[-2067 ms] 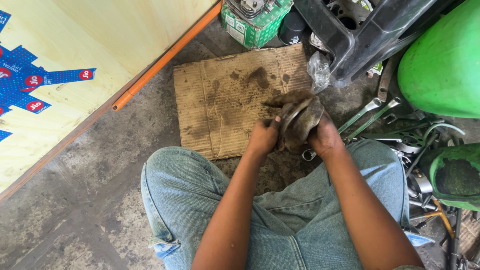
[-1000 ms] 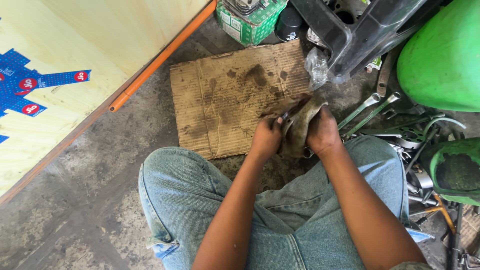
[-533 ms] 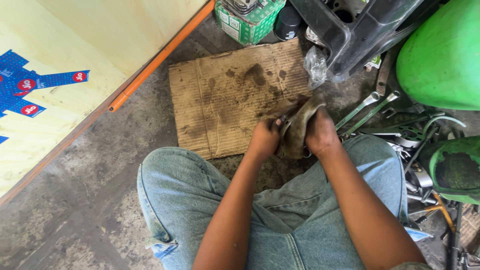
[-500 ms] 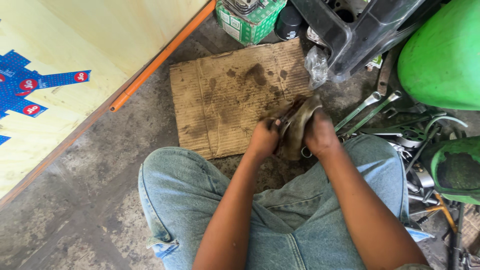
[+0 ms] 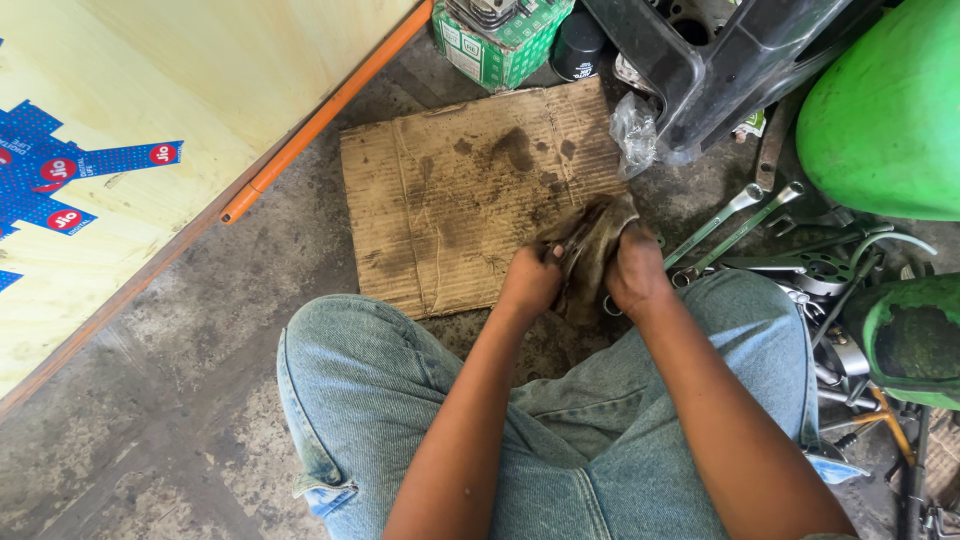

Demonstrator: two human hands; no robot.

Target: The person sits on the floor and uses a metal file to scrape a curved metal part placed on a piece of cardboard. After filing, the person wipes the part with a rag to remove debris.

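Still both hands (image 5: 585, 275) on rag (image 5: 592, 245), unchanged.

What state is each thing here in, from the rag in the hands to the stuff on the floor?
Rag: dirty, bunched between both hands.
Left hand: closed on the rag.
Right hand: closed on the rag.
Cardboard sheet: flat, oil-stained.
Wrenches: lying loose on the floor.
Green box: open-topped, part inside.

Repair workshop floor, scattered wrenches (image 5: 738, 212), oil-stained cardboard (image 5: 470, 195), green vehicle bodywork (image 5: 885, 120), black parts crate (image 5: 715, 60)
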